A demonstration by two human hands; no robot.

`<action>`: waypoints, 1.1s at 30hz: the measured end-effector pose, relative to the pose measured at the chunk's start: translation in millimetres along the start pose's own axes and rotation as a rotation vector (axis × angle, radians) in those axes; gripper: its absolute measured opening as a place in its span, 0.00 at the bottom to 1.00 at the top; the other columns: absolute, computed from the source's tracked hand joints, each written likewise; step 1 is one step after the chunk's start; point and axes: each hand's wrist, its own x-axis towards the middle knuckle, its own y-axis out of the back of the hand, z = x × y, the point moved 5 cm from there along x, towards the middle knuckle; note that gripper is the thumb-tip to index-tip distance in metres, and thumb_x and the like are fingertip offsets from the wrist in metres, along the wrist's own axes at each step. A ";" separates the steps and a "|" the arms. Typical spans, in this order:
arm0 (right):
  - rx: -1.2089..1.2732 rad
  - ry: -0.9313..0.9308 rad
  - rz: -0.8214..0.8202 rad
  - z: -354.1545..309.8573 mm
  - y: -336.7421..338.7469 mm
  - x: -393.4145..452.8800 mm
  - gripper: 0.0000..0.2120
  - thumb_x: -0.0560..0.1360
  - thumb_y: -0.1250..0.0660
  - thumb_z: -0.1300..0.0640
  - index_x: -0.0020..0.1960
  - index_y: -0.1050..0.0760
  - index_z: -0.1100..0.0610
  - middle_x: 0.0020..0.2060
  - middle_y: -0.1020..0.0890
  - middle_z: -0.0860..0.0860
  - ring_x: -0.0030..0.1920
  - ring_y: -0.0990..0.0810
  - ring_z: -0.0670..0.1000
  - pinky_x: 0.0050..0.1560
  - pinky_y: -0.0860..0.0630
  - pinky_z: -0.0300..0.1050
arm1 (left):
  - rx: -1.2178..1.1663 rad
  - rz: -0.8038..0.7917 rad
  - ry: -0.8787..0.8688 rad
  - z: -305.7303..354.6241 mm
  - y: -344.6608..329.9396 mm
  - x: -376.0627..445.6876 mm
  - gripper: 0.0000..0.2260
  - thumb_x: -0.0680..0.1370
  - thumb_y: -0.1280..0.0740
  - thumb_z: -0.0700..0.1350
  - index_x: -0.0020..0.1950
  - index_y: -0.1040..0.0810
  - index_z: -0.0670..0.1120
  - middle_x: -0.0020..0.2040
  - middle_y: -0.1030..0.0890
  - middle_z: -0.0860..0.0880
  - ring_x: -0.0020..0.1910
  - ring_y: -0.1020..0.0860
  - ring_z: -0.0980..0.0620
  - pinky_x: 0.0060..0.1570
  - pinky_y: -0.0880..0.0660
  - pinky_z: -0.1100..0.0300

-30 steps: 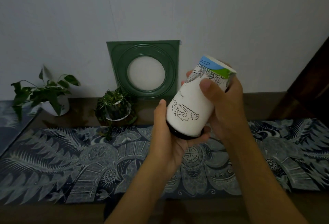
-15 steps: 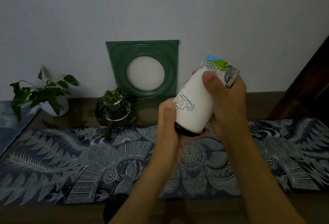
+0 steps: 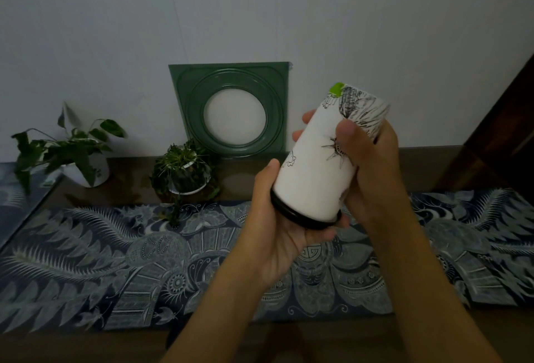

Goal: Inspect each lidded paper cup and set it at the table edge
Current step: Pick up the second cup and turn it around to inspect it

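A white paper cup (image 3: 315, 175) with line drawings and a black lid (image 3: 300, 216) is held in the air above the table, upside down and tilted, its lid toward me and its base up to the right. My left hand (image 3: 277, 232) cups the lid end from below, thumb along the cup's left side. Around the upper part, my right hand (image 3: 372, 160) grips the cup with the thumb pressed on the front. No other cup is in view.
A patterned blue runner (image 3: 115, 261) covers the wooden table (image 3: 448, 157). At the back stand a leafy plant in a white pot (image 3: 72, 157), a small plant in a glass bowl (image 3: 185, 172) and a green square frame (image 3: 234, 108) leaning on the wall.
The cup has been rotated about its axis in both hands: the blue and green print has turned away, and a dark sketched drawing now shows near the base. The hands stay in place.
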 end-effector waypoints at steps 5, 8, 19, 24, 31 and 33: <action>-0.071 0.041 0.133 2.9 8.4 2.3 0.38 0.61 0.26 0.47 0.65 0.28 0.66 0.57 0.18 0.67 0.53 0.17 0.67 0.53 0.20 0.69 | 0.000 0.066 -0.056 3.4 -2.4 0.7 0.29 0.75 0.38 0.67 0.59 0.15 0.46 0.54 0.14 0.36 0.44 0.14 0.38 0.33 0.16 0.52; -0.089 0.075 0.197 3.2 8.4 3.6 0.34 0.61 0.24 0.48 0.63 0.26 0.63 0.57 0.18 0.66 0.55 0.17 0.68 0.54 0.20 0.69 | 0.063 0.182 -0.236 10.4 -4.8 0.1 0.25 0.75 0.33 0.64 0.62 0.20 0.48 0.56 0.13 0.40 0.50 0.13 0.41 0.38 0.16 0.47; -0.067 0.070 0.105 3.8 7.0 2.6 0.38 0.61 0.20 0.48 0.66 0.28 0.62 0.57 0.17 0.63 0.56 0.16 0.63 0.55 0.19 0.64 | 0.123 0.190 -0.159 11.4 0.9 -3.5 0.27 0.77 0.37 0.65 0.64 0.18 0.46 0.56 0.14 0.37 0.45 0.15 0.40 0.34 0.17 0.52; 0.005 0.038 0.020 2.0 1.6 -0.3 0.44 0.61 0.19 0.52 0.70 0.33 0.67 0.53 0.15 0.60 0.50 0.14 0.60 0.47 0.16 0.54 | 0.038 0.060 0.055 8.6 0.6 -3.6 0.30 0.76 0.38 0.66 0.61 0.16 0.43 0.51 0.15 0.36 0.39 0.15 0.39 0.29 0.18 0.56; -0.038 0.097 0.104 0.3 3.3 -1.6 0.38 0.64 0.25 0.51 0.68 0.31 0.66 0.54 0.16 0.63 0.52 0.15 0.65 0.52 0.18 0.64 | 0.045 0.085 -0.026 7.9 3.4 0.9 0.28 0.74 0.40 0.68 0.51 0.11 0.48 0.49 0.12 0.40 0.42 0.13 0.42 0.34 0.16 0.51; -0.077 0.113 0.150 1.2 4.4 -1.0 0.37 0.64 0.25 0.50 0.67 0.29 0.65 0.56 0.17 0.65 0.54 0.16 0.66 0.54 0.20 0.68 | 0.057 0.114 -0.094 9.2 1.8 0.3 0.26 0.73 0.39 0.66 0.51 0.11 0.50 0.51 0.12 0.41 0.46 0.13 0.43 0.39 0.15 0.48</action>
